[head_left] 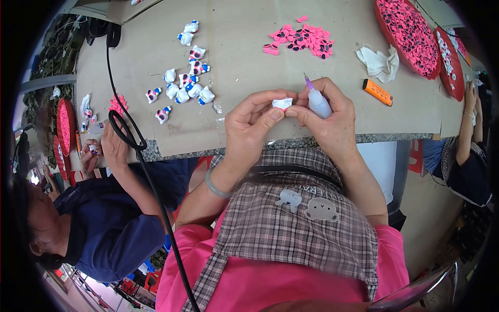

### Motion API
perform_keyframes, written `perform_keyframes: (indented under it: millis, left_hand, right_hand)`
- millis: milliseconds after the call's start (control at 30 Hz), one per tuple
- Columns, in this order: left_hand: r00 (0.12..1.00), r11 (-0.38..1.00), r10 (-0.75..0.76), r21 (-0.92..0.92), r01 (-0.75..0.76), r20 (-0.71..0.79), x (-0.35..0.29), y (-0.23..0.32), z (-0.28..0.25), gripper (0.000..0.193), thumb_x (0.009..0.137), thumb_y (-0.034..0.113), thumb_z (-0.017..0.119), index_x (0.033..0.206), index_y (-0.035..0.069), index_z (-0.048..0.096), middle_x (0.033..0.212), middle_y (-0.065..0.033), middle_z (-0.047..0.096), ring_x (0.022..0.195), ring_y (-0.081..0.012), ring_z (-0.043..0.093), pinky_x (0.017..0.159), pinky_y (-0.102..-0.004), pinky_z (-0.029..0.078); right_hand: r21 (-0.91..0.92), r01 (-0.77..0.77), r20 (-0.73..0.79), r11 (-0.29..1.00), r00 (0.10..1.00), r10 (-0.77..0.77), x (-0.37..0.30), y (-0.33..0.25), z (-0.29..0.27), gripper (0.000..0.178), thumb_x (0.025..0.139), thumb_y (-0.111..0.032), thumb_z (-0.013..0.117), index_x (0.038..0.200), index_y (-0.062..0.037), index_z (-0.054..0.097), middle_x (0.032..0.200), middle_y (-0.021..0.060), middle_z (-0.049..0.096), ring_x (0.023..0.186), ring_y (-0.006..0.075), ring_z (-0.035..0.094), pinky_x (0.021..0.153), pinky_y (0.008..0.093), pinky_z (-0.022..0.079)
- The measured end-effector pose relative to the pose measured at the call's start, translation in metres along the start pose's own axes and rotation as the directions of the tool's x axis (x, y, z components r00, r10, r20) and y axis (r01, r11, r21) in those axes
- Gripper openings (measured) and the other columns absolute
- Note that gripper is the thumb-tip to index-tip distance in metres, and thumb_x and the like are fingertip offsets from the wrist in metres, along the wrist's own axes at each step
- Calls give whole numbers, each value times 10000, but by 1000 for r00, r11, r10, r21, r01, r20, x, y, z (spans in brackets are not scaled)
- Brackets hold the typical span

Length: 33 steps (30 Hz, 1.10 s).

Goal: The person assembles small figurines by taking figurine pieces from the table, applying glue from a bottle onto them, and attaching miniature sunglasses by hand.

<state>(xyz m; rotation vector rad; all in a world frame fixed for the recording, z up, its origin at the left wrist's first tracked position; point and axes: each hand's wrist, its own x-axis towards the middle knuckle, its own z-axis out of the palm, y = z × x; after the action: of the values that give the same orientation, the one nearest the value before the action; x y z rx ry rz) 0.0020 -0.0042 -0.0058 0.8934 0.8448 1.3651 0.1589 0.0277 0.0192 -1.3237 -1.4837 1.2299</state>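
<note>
Left hand (250,120), right hand (335,120), white figurine (282,103) between.

Left hand (246,125) and right hand (335,120) pinch white figurine (282,103). Bottle (319,105), purple tip up, also in right hand. Table (241,47): more figurines (193,90) leftward; pink pieces (312,39) farther off; rag (378,63), orange lighter (378,92) rightward.

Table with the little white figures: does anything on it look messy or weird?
Maybe the crumpled white cloth or tissue near the orange-and-black object: it's bunched up, as if dropped. Nothing looks broken.
</note>
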Motion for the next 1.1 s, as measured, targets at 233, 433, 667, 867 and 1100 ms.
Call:
perform_keyframes:
  millis: [233,433,667,867,1100]
  left_hand:
    - [970,768,-189,-592,244,154,-2,-1,-6,308,924,80,544,1215,-20,535,1200,-229,570,1011,-252,606,923,-363,490]
    - [947,689,-287,-656,307,142,-1,6,-4,333,936,107,534,1244,-18,520,1207,-224,566,993,-247,609,916,-360,495]
    - [982,870,-185,-456,187,48,-3,6,3,304,924,79,551,1209,-26,539,1169,-174,587,1012,-212,601,918,-341,491]
    - [999,999,43,-4,-43,13,0,9,3,241,896,1,566,1134,-37,581,1139,-119,579,1041,-170,575,902,-299,484]
    - [991,975,118,197,-103,-64,5,19,-3,211,882,-14,572,1090,-26,603,1096,-90,587,968,-139,579,823,-248,474]
  right_hand:
    - [349,-152,158,925,982,102,3,-11,-9,184,800,-69,719,901,-24,572,772,23,620,605,53,544,513,199,445]
    - [405,-155,141,901,984,106,-3,-11,-10,156,834,-51,682,950,-17,583,778,17,602,596,44,521,511,185,433]
    - [283,-104,119,953,990,73,-6,-13,-7,180,827,-73,693,982,-37,611,823,-2,592,727,39,533,583,184,424]
    - [236,-22,83,972,997,2,-4,-6,3,148,816,-77,704,926,-34,615,795,3,578,746,68,538,662,218,441]
    - [199,40,9,979,999,-43,-2,1,15,147,808,-40,690,934,-27,616,796,4,567,696,68,528,614,215,431]
